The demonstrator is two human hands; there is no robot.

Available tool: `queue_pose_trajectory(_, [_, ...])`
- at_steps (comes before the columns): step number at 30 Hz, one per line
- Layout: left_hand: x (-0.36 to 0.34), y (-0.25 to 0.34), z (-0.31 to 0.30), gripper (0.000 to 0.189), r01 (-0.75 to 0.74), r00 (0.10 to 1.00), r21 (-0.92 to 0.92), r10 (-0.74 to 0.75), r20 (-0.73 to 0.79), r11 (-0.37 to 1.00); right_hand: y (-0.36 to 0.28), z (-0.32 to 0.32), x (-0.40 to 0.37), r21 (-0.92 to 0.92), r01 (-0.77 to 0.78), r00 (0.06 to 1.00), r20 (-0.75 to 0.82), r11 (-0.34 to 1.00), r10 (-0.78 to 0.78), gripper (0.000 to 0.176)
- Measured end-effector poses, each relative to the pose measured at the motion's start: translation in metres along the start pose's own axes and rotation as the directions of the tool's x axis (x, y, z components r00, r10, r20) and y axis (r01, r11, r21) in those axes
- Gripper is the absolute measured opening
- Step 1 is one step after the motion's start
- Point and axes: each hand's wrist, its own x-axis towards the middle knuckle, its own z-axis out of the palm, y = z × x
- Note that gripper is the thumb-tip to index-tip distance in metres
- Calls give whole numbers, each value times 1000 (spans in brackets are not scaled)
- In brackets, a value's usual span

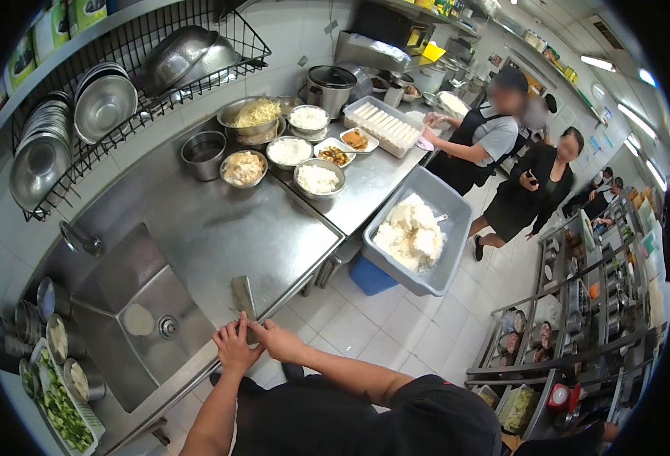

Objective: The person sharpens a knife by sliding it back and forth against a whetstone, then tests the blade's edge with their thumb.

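Note:
At the front edge of the steel counter, a flat metal blade (pixel 242 295) like a cleaver's points away from me. My right hand (pixel 280 342) is closed at its near end, where the fingers hide any handle. Just left of it, my left hand (pixel 236 348) has its fingers spread and lies close against the blade's near end. The two hands almost touch. Whether the left fingers rest on metal or on the counter edge is too small to tell.
A sink (pixel 141 319) lies left, beside a basket of cut greens (pixel 65 403). Bowls of white food (pixel 317 178) stand at the back. A grey tub (pixel 418 228) is right of the counter. A person in an apron (pixel 472 140) handles a tray of white rolls (pixel 384 125).

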Motion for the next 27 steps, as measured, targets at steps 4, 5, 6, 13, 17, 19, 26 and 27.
queue_pose_trajectory(4, [5, 2, 4, 103, 8, 1000, -29, -8, -12, 1000, 20, 13, 4, 26, 73, 996, -51, 997, -71, 56])
queue_pose_trajectory(5, [8, 1, 6, 103, -7, 999, -38, 6, -44, 999, 23, 13, 5, -11, 24, 999, -27, 1000, -24, 57])
queue_pose_trajectory(6, [1, 0, 1, 103, -19, 998, -45, 16, -60, 999, 19, 18, 0, -37, -29, 1000, 6, 999, 29, 57])
queue_pose_trajectory(13, [2, 3, -16, 101, -17, 999, -36, 18, 28, 999, 15, 21, -7, -22, 60, 987, -146, 998, -63, 57])
queue_pose_trajectory(17, [0, -3, -8, 103, -47, 999, -35, 47, 0, 998, 14, 17, -18, 48, 78, 980, -189, 996, -68, 55])
queue_pose_trajectory(19, [-1, -2, -5, 103, -37, 999, -17, 37, 3, 999, 11, 14, -23, 24, 19, 988, -153, 1000, -15, 53])
queue_pose_trajectory(26, [1, -2, -2, 100, 11, 999, -35, -10, 47, 999, 15, 21, -2, 63, 49, 975, -220, 997, -34, 53])
queue_pose_trajectory(27, [0, -1, -3, 100, 15, 999, -35, -14, 31, 999, 11, 22, -15, 49, 20, 984, -178, 999, -11, 52])
